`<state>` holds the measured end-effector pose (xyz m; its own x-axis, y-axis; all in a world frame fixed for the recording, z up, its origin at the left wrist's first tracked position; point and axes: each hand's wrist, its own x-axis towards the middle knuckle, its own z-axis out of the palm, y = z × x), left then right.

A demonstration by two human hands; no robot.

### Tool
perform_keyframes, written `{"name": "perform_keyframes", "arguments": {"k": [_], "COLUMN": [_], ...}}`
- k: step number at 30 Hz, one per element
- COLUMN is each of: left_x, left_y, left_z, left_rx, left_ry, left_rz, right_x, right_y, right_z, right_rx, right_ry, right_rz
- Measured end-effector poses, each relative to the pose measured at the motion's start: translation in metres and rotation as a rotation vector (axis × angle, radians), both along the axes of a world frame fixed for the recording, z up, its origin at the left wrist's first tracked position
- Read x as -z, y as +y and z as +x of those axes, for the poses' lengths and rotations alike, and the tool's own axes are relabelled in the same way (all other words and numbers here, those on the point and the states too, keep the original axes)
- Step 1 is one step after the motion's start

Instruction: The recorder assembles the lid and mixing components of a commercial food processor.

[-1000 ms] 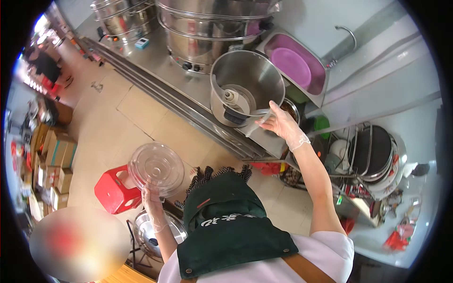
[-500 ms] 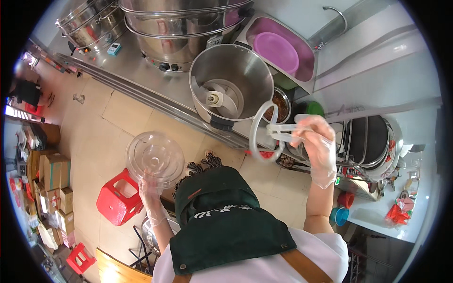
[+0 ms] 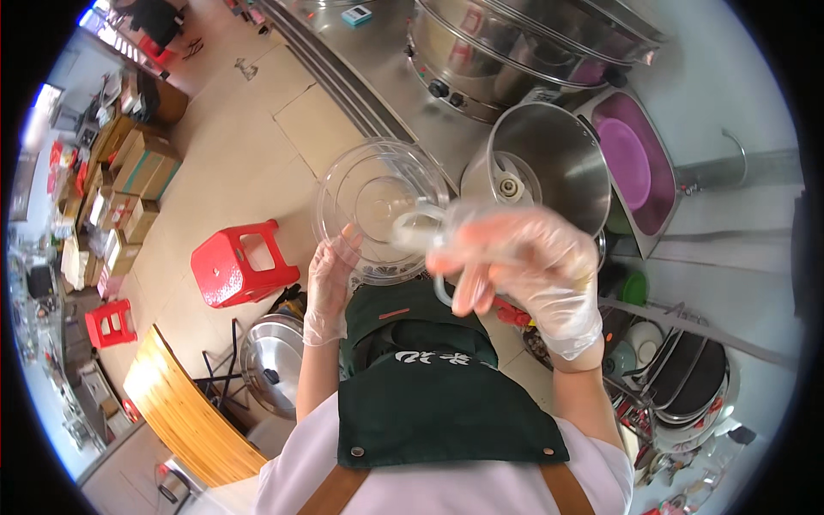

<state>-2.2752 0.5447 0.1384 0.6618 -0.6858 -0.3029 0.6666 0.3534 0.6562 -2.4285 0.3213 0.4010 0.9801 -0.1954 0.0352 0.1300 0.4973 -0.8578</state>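
Note:
My left hand (image 3: 330, 287), in a clear glove, grips the rim of a round transparent plastic lid (image 3: 348, 193) held up over the floor. In my gloved right hand (image 3: 536, 266) is a whitish plastic ring with prongs (image 3: 418, 230); it is blurred and partly covered by the fingers. The ring is in front of the lid's right side, and I cannot tell whether they touch. Beyond my right hand stands a deep steel mixer pot (image 3: 575, 163), its top open, with a blade hub (image 3: 510, 186) at the bottom.
A large steel steamer (image 3: 506, 60) stands on the counter behind the pot. To the right are a sink holding a purple basin (image 3: 624, 161) and a rack of pans (image 3: 687, 373). A red stool (image 3: 232, 266), a wooden tabletop (image 3: 184, 412) and cardboard boxes (image 3: 150, 163) are on the left.
The view has turned toward the left. My hands have come closer together, bringing the plastic ring from out at the right to in front of the lid.

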Motion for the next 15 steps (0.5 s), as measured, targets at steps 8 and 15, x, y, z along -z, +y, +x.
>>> {"name": "perform_keyframes", "arguments": {"k": [8,15], "left_x": [0.030,0.009], "left_y": [0.013,0.016], "left_z": [-0.013,-0.007], "left_rx": [-0.138,-0.170], "left_ry": [0.114,0.079], "left_rz": [-0.120,-0.119], "right_x": [-0.010,0.102], "right_y": [-0.003,-0.055], "right_z": [0.065,0.097], "right_rx": [0.323,0.437], "right_ry": [-0.162,0.380], "right_rz": [-0.319,-0.321]}}
